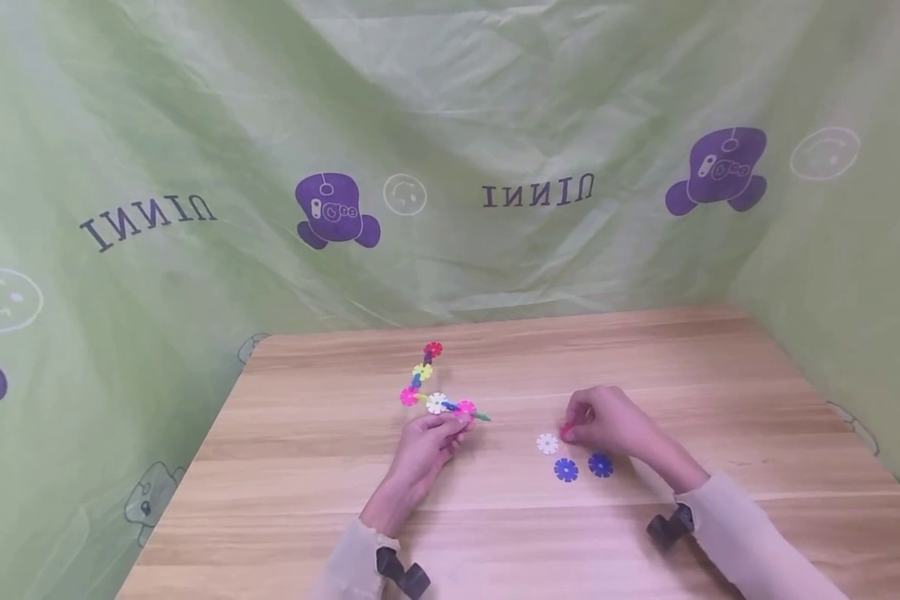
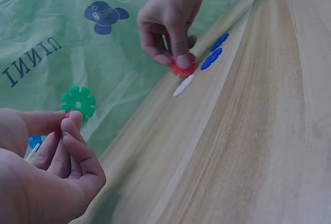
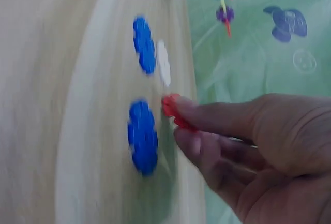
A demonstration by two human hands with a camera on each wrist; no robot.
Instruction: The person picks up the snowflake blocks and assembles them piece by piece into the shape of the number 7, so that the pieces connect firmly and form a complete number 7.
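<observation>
You pinch with both hands: your left hand (image 1: 426, 454) grips a pink disc (image 1: 465, 407) near one end of a chain of notched discs (image 1: 437, 403), and your right hand (image 1: 613, 425) holds a loose red disc (image 3: 170, 105) between thumb and fingertips. Nearest you, pale sleeves (image 1: 757, 533) reach over the wooden table (image 1: 270, 500), a black device (image 1: 417, 581) at each cuff. Farther on, two blue discs (image 1: 566, 470) lie flat, a little apart, on your side of the red one. A white disc (image 1: 547, 443) lies just beyond them, left of the red disc; whether that red edge touches the tabletop is hard to say from these angles. At your left fingertips a green disc (image 2: 78, 104) ends the chain, which runs leftward, then bends away through a yellow disc (image 1: 422, 372) to a red end piece (image 1: 433, 349). Behind the table hangs a green cloth (image 1: 435, 100) printed with purple figures (image 1: 327, 200).
</observation>
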